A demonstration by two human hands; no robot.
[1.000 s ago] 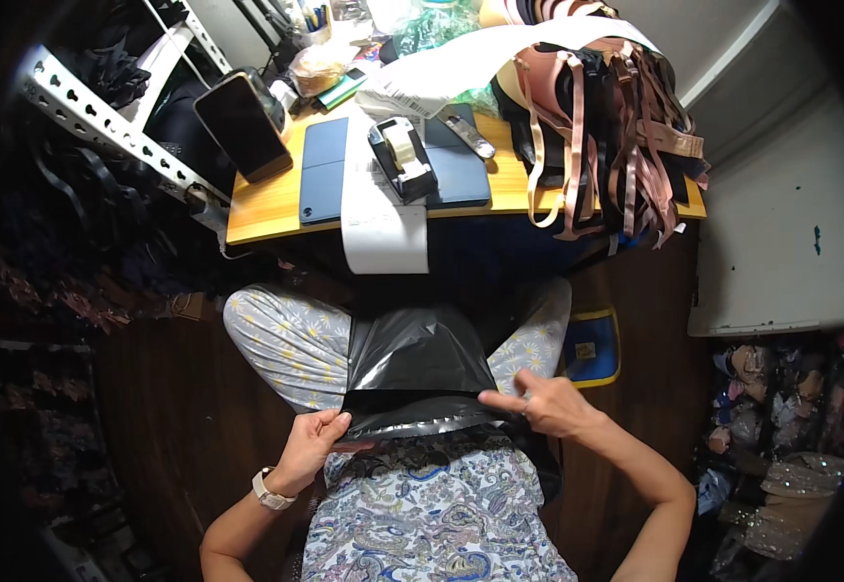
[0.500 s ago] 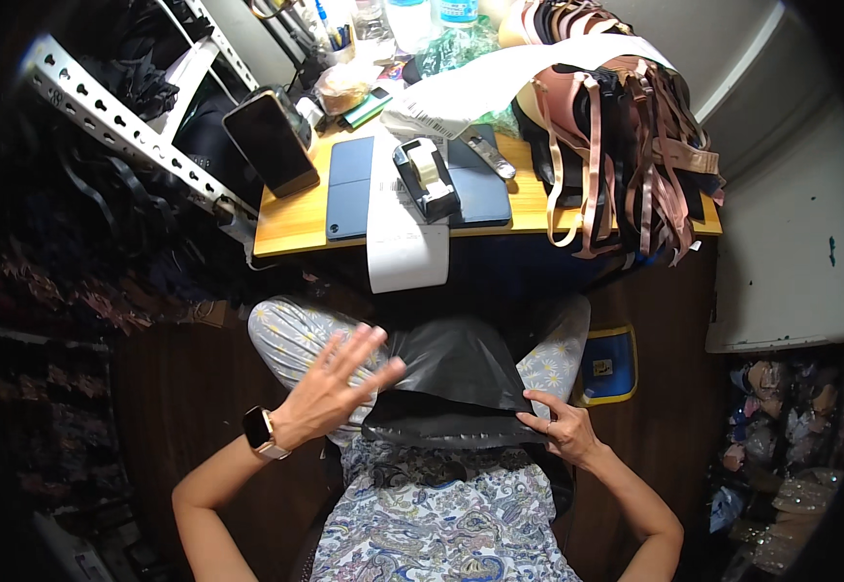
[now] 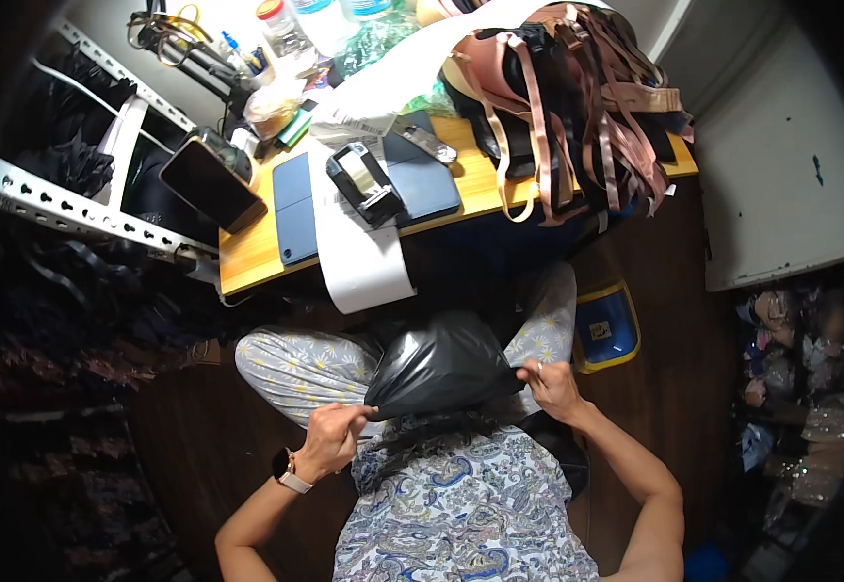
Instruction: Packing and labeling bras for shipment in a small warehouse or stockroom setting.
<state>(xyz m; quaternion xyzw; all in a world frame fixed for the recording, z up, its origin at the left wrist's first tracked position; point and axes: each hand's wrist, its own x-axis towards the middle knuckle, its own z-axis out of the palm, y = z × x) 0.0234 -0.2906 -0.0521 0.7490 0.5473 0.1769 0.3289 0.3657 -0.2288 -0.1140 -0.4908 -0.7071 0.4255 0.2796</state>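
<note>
The table [image 3: 252,264] spreads at 12 o'clock from the person's lap, with a pile of pink and black bras [image 3: 626,145] overhanging it at 1 o'clock. The black plastic bag [image 3: 441,369] lies in the lap between the knees, drawn taut along its near edge; a blue bin with a yellow rim [image 3: 636,335] stands near it on the floor, between 2 and 3 o'clock. A long paper strip [image 3: 369,276] hangs off the table toward 11 o'clock, a tape dispenser [image 3: 366,184] resting on it. The left hand [image 3: 335,436] is clamped on the bag's 8 o'clock corner, fingertips pinched together; the right hand [image 3: 550,390] pinches the edge near 3 o'clock. Slick film could slip from either pinch, and uneven pulling could crease the near edge askew or tear it. Against half a second ago, the left hand, then spread and off the bag, now grips; the dark band along the near edge no longer shows separately, and the table sits more tilted in view. The right hand remains at the right side.
</note>
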